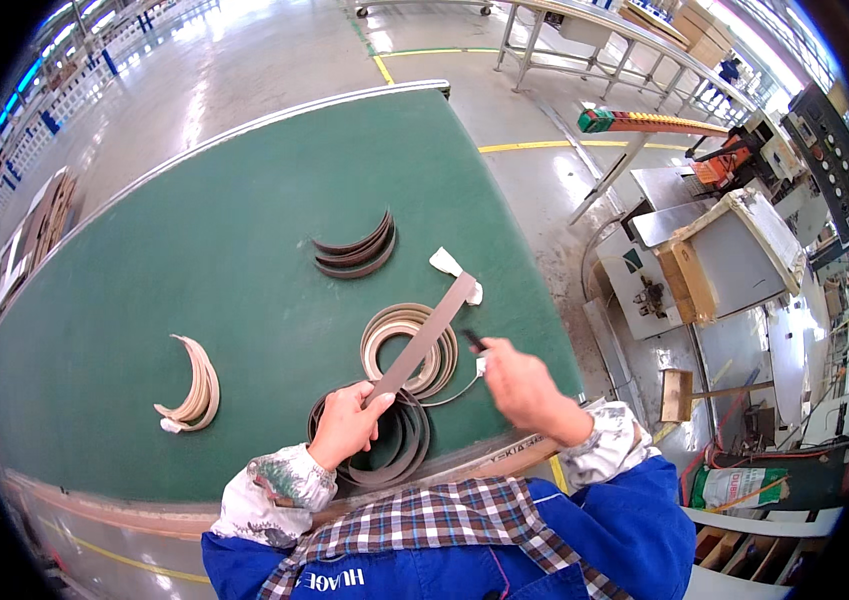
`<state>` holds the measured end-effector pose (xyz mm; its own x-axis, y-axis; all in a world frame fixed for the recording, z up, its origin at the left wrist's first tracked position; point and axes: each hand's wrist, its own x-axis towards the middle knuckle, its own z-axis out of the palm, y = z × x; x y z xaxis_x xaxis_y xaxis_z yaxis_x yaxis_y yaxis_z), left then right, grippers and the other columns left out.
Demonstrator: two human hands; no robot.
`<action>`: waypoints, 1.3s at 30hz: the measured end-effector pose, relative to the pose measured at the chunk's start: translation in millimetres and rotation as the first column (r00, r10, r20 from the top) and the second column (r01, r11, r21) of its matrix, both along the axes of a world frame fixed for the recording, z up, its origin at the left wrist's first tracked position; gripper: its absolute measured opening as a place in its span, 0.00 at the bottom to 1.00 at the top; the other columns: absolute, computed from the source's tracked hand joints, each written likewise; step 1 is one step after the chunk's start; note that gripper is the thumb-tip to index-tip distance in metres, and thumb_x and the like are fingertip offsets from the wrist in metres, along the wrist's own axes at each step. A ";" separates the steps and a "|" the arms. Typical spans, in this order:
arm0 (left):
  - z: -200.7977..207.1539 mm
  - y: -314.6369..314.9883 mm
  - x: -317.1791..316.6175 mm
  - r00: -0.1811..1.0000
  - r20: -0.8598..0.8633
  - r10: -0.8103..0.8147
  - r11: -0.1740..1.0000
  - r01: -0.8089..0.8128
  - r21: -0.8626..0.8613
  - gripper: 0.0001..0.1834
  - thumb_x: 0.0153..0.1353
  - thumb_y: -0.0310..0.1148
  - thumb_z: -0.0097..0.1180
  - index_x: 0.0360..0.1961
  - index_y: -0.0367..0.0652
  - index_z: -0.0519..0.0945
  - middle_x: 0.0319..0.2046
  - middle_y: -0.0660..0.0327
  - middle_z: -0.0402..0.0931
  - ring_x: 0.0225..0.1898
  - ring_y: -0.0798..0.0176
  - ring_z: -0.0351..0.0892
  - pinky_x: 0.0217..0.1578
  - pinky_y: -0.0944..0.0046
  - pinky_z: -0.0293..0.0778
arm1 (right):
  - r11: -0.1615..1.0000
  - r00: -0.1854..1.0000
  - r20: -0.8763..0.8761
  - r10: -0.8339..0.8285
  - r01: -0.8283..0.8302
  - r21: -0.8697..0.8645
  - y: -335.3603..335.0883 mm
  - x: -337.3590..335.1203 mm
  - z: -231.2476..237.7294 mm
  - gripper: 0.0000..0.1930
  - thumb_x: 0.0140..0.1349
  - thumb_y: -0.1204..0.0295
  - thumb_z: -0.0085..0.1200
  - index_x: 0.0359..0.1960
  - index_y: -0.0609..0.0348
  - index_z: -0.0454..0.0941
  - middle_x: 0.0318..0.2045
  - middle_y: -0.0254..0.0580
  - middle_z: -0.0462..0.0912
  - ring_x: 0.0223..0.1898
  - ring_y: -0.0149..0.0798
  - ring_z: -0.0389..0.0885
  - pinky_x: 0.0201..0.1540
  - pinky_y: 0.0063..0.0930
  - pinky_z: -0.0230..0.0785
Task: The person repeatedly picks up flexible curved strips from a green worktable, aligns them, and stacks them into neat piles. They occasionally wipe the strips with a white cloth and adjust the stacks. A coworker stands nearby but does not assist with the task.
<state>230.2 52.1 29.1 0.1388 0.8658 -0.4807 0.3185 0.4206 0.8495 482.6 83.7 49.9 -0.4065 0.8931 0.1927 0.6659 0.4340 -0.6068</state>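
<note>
My left hand (344, 425) is closed around the near end of a flat grey-brown band strip (422, 345), which slants up and to the right. Under that hand lies a coil of dark grey-brown band (422, 440), partly hidden. The strip passes over a beige coil (371, 340) on the green table (144, 290). To the right, my right hand (524, 388) grips a slim black tool (474, 341), its tip pointing toward the strip; blur hides its exact kind. White crumpled scraps (444, 262) show at the strip's far end.
Bent dark brown strips (389, 243) lie farther back on the table, and a bundle of beige strips (206, 385) at its left. Beyond the right edge stand machinery with a control panel (829, 160) and a cardboard-edged box (739, 260). A roller conveyor (634, 55) runs behind.
</note>
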 end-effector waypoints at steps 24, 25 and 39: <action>-23.4 -6.6 -12.2 0.991 -0.082 0.108 0.994 -0.106 0.029 0.12 0.60 0.35 0.51 0.26 0.36 0.75 0.10 0.62 0.69 0.08 0.71 0.67 0.10 0.69 0.62 | 0.989 0.897 0.416 0.148 -0.136 -0.059 -14.5 -43.3 -70.6 0.11 0.57 0.74 0.44 0.41 0.62 0.68 0.21 0.43 0.78 0.21 0.46 0.80 0.20 0.38 0.70; -23.2 -7.0 -12.6 0.992 -0.079 0.095 0.995 -0.093 0.025 0.12 0.60 0.35 0.51 0.27 0.36 0.75 0.10 0.63 0.69 0.08 0.72 0.66 0.10 0.69 0.62 | 0.990 0.908 0.396 0.137 -0.131 -0.043 -16.1 -42.1 -68.0 0.10 0.57 0.73 0.44 0.41 0.61 0.68 0.21 0.43 0.78 0.21 0.45 0.80 0.20 0.39 0.70; 8.0 -13.1 -26.4 0.891 0.429 -0.150 0.986 0.107 0.125 0.11 0.63 0.36 0.50 0.33 0.38 0.75 0.16 0.69 0.70 0.14 0.78 0.67 0.14 0.77 0.63 | 0.946 0.956 -0.217 0.200 -0.130 0.297 82.6 -64.4 -13.3 0.08 0.61 0.70 0.48 0.39 0.59 0.69 0.18 0.46 0.75 0.21 0.48 0.76 0.23 0.38 0.67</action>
